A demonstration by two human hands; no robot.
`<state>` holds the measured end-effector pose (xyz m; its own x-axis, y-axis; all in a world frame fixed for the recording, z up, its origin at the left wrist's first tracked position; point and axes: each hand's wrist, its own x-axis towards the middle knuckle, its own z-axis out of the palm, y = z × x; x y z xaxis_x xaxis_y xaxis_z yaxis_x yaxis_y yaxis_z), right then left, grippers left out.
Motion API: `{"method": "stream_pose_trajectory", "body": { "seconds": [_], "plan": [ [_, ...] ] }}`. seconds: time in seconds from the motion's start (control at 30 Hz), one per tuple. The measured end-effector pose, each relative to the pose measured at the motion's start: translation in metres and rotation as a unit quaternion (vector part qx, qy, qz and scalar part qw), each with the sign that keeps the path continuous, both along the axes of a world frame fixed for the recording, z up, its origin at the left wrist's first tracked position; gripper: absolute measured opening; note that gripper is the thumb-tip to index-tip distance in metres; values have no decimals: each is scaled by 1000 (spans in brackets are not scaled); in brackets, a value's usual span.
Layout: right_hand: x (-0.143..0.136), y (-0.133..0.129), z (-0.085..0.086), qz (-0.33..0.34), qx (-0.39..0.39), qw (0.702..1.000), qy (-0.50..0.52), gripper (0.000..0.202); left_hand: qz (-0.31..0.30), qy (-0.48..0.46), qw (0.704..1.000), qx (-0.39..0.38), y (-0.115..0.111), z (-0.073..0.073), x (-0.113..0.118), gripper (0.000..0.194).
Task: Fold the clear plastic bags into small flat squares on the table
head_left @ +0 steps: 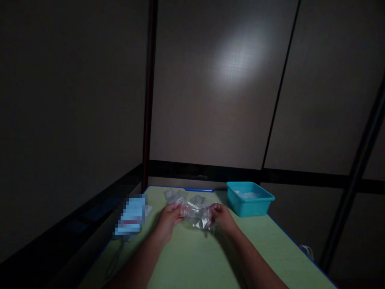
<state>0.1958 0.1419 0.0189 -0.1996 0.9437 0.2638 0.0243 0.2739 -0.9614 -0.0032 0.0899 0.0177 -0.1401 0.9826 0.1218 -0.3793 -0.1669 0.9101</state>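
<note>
A clear, crinkled plastic bag (197,212) is stretched between my two hands above the green table. My left hand (172,216) pinches its left side, fingers closed on the film. On the opposite side, my right hand (221,216) grips the bag with bent fingers. Just beyond my hands, more crumpled clear plastic (176,196) lies on the table; whether it is a separate piece I cannot tell. What the bag contains, if anything, does not show.
A turquoise plastic basket (249,205) with something whitish inside stands at the table's back right. On the left edge is a blurred-out light blue item (130,216) with a cord. The green table (186,261) has a blue rim, with panelled walls behind and left.
</note>
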Motion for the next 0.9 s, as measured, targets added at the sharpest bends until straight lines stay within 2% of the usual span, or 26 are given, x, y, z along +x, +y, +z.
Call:
{"method": "stream_pose_trajectory", "body": {
  "seconds": [0.1,0.2,0.27,0.37,0.43,0.5,0.53,0.6,0.67,0.7,0.8,0.9],
  "plan": [
    [1,-2,-2,-36,-9,999,-2,35,54,72,996,7,0,0,-1,39],
    [6,-8,8,-85,-3,996,10,40,100,118,988,1,1,0,-2,39],
    [9,-16,20,-107,59,992,16,42,121,152,981,1,2,-1,-2,39],
    [7,-33,34,-56,199,978,-32,42,135,199,971,6,2,-2,-2,44],
    [1,-45,36,5,258,957,-135,53,138,225,965,7,1,-2,-2,47],
    [-8,-53,32,57,276,924,-258,66,137,246,959,4,-1,-2,-3,49],
    [-12,-55,28,74,274,909,-306,64,137,256,957,1,-2,-2,-3,51],
    [-19,-54,20,87,261,892,-359,39,139,272,952,-10,-3,-1,-3,53],
    [-21,-49,14,71,247,897,-360,13,147,284,947,-22,-5,0,-3,56],
    [-21,-45,13,55,236,907,-345,11,152,289,945,-27,-5,1,-3,58],
    [-15,-33,11,-8,189,942,-278,20,152,288,945,-31,-6,3,-3,60],
    [-9,-27,11,-45,152,958,-240,30,139,270,952,-30,-5,2,-5,61]
  ]
}}
